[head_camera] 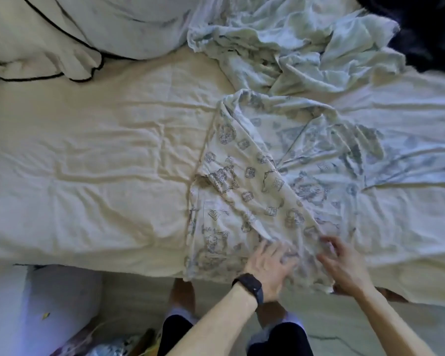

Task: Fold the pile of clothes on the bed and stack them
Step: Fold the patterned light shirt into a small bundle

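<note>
Left hand [269, 265] presses flat, fingers spread, on printed garment [242, 181]; right hand [346, 265] touches it, grip unclear.

Loads of open sheet [88, 163] at 9 o'clock from the printed garment [254, 188]. Crumpled pile of clothes [293, 42] blocks 12 to 1 o'clock, pillow [62, 27] crowds 10 to 11.

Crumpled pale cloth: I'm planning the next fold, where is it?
Head view, upper right: the crumpled pale cloth lies on the bed just beyond the printed garment.
</note>
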